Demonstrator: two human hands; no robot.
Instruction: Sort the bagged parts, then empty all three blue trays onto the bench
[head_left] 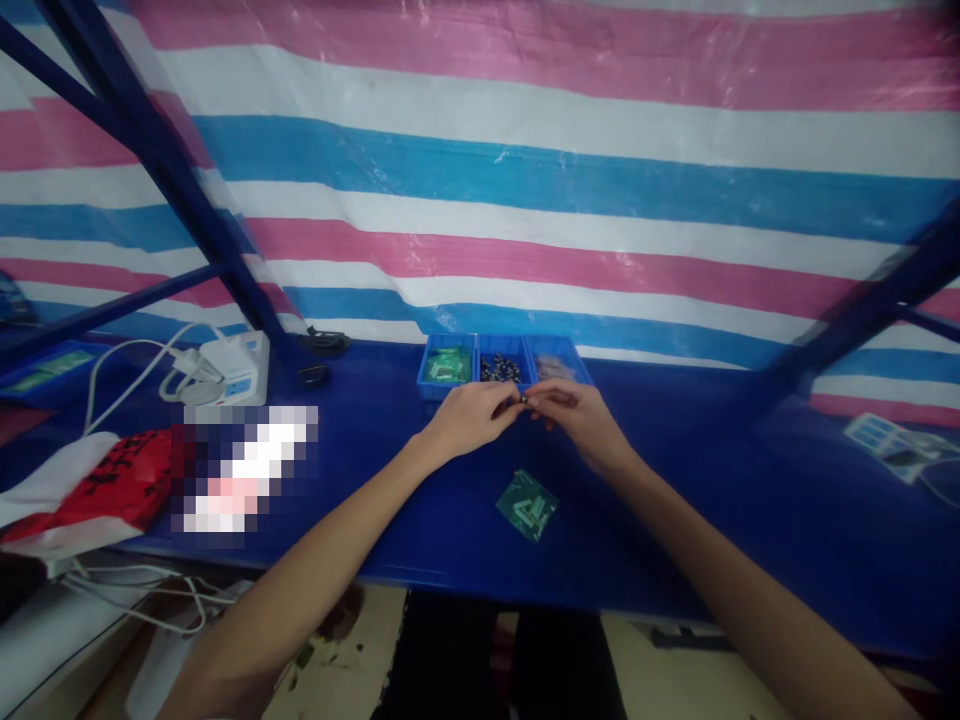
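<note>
My left hand (pixel 480 412) and my right hand (pixel 574 412) meet fingertip to fingertip above the table, just in front of the bins. Between the pinched fingers is a tiny dark part (pixel 524 399), too small to name. Behind my hands stands a blue bin (pixel 425 385) with green packets. Beside it, the middle blue bin (pixel 532 372) holds many small black and silver parts. The right-hand blue bin (pixel 576 360) contains pale pinkish packets, partly hidden by my right hand. Nearer to me, a small clear bag (pixel 528 505) with light strips inside lies flat on the table.
The blue table (pixel 675 560) has a power strip (pixel 259 365) with white cables at the left. A red and white bag (pixel 135 480) lies near the left edge. Dark small items (pixel 313 375) sit at the back. A white device (pixel 892 450) is far right.
</note>
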